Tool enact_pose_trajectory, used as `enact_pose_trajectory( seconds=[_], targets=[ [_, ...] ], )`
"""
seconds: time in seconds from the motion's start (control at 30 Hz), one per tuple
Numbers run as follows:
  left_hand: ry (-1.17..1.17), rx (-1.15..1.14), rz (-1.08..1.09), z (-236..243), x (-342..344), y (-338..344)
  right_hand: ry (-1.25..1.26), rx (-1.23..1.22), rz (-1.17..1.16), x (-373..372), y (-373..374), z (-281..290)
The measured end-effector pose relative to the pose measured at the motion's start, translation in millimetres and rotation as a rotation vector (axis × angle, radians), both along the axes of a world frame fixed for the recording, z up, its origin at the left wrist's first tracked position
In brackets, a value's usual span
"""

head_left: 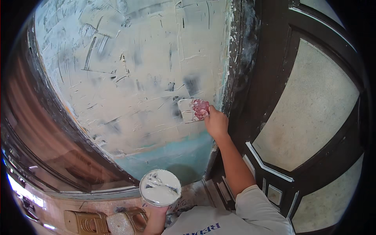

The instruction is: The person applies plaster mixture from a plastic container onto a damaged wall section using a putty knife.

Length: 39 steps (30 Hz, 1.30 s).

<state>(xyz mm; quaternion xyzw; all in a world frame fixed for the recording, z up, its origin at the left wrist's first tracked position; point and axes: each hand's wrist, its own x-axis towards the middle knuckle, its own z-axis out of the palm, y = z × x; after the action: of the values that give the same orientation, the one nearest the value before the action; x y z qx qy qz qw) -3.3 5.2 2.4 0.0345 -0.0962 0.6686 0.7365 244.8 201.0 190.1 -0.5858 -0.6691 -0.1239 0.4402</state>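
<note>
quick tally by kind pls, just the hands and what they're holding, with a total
Hands: 2, left hand and right hand
Scraper: 1, in the right
Bucket: 1, on the left
Total: 4

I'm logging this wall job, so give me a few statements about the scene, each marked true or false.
1. The right hand holds a red-and-white spreader at the wall. True.
2. The left hand supports a round tub from below. True.
3. The tub holds red liquid. False: it holds white paste.
4. The wall is one even colour. False: it shows dark patches and a blue-green band low down.
</note>
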Motion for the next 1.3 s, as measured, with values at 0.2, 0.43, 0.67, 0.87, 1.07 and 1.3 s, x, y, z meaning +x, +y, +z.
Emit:
enact_pose_trajectory(
  seconds=[0.2, 0.43, 0.67, 0.87, 1.07, 1.3],
  targets=[
    [0.29, -0.05, 0.135, -0.6, -0.1, 5.4, 0.124, 0.042, 0.248, 24.6, 5.8, -5.0],
    [0.371, -0.105, 0.213, -18.3, -4.8, -3.3, 0.971, -0.095, 0.759, 37.0, -14.2, -60.2],
    [0.202, -0.114, 0.123, -9.6, -7.8, -3.6, 1.075, -0.234, 0.934, -14.2, 8.1, -31.7],
    [0.283, -0.03, 0.157, -12.0, -4.7, -21.1, 1.177, -0.344, 0.75, -2.6, 19.4, -130.9],
    [0.226, -0.086, 0.156, -8.8, -7.5, -26.7, 1.286, -0.204, 0.792, 5.8, 10.1, -78.6],
    [0.151, -0.027, 0.114, 17.3, 0.3, -22.8, 1.29, -0.313, 0.745, -7.8, 58.0, -103.9]
  ],
)
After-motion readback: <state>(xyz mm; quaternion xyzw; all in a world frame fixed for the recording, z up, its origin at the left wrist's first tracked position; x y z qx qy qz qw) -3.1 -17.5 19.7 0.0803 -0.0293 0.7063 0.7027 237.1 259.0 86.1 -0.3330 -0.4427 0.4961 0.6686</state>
